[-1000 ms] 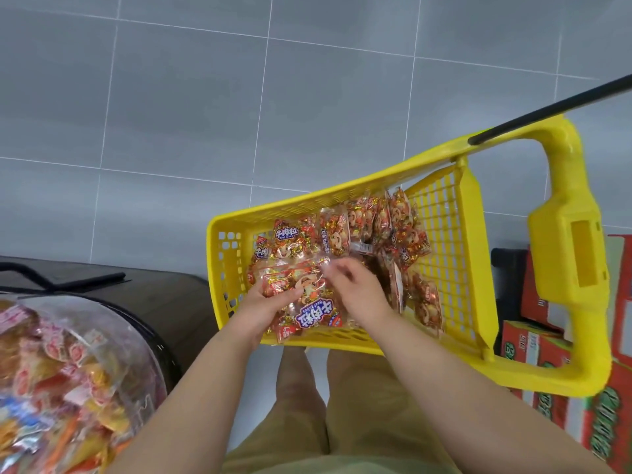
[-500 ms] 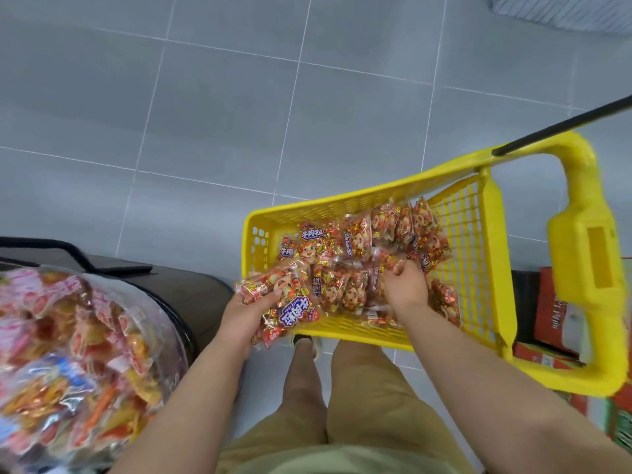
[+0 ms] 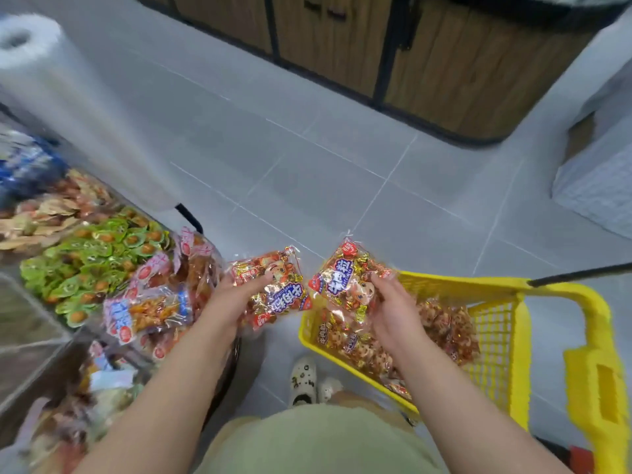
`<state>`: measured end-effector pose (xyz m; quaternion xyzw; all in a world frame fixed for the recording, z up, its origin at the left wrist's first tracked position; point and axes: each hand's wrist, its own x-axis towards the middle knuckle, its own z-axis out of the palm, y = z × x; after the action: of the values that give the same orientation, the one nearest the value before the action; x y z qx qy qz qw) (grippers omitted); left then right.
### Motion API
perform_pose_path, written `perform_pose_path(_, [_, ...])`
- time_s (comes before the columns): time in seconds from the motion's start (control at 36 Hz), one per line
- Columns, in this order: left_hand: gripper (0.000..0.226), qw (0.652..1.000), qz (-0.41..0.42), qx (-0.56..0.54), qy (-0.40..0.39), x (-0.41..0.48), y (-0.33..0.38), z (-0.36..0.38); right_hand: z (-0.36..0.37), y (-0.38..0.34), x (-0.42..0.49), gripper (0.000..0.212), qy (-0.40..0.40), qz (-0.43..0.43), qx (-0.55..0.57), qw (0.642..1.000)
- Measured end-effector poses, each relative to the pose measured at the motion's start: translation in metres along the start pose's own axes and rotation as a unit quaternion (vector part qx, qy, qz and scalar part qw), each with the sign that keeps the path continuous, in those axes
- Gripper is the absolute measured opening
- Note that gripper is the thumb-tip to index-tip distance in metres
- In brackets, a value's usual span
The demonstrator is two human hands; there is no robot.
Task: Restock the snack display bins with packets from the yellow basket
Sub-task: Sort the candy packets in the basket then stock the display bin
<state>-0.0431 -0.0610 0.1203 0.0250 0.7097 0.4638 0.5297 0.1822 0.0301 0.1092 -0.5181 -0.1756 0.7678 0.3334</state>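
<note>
Left hand (image 3: 232, 302) and right hand (image 3: 393, 313) each grasp snack packets (image 3: 277, 295); lay them flat in the display bin (image 3: 235, 354) just left of the left hand.

A bundle of red-and-gold snack packets (image 3: 275, 295) is gripped in my left hand (image 3: 232, 299) and a second bundle (image 3: 342, 285) in my right hand (image 3: 393, 309). More packets (image 3: 444, 323) lie heaped in the yellow basket (image 3: 519, 340) low at my right. Clear display bins (image 3: 41, 316), filled with snacks, stand at my left.
</note>
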Motion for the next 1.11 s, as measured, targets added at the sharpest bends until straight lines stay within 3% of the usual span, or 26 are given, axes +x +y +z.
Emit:
perform_pose_path(0.14, [0.077, 0.992, 0.017, -0.071, 0.098, -0.047, -0.005, -0.054, 0.069, 0.002, -0.002, 0.009, -0.103, 0.039, -0.041, 0.993])
perform_pose_path(0.22, [0.076, 0.981, 0.03, -0.136, 0.136, -0.073, -0.019, -0.085, 0.102, 0.017, -0.009, 0.011, -0.156, 0.07, -0.07, 0.983])
perform_pose_path(0.33, [0.1, 0.961, 0.008, -0.195, 0.197, -0.101, -0.038, -0.129, 0.14, 0.047, -0.025, 0.015, -0.219, 0.112, -0.127, 0.961])
perform_pose_path(0.44, [0.073, 0.935, 0.031, -0.275, 0.222, -0.124, -0.053, -0.167, 0.172, 0.077, -0.042, 0.03, -0.237, 0.137, -0.176, 0.946])
perform_pose_path(0.58, [0.046, 0.903, 0.078, -0.347, 0.24, -0.147, -0.07, -0.207, 0.208, 0.113, -0.062, 0.029, -0.295, 0.172, -0.251, 0.906])
perform_pose_path(0.69, [0.071, 0.887, 0.088, -0.363, 0.272, -0.16, -0.081, -0.249, 0.241, 0.14, -0.08, 0.032, -0.319, 0.134, -0.299, 0.89])
perform_pose_path(0.78, [0.068, 0.872, 0.11, -0.368, 0.304, -0.171, -0.085, -0.289, 0.272, 0.164, -0.096, 0.039, -0.343, 0.151, -0.272, 0.886])
perform_pose_path(0.86, [0.058, 0.857, 0.134, -0.36, 0.343, -0.18, -0.089, -0.334, 0.307, 0.193, -0.114, 0.029, -0.341, 0.145, -0.277, 0.886])
perform_pose_path(1.0, [0.081, 0.846, 0.136, -0.347, 0.382, -0.19, -0.089, -0.414, 0.362, 0.245, -0.138, 0.027, -0.344, 0.076, -0.337, 0.873])
perform_pose_path(1.11, [0.081, 0.843, 0.132, -0.333, 0.401, -0.193, -0.08, -0.469, 0.401, 0.282, -0.149, 0.028, -0.347, 0.06, -0.352, 0.867])
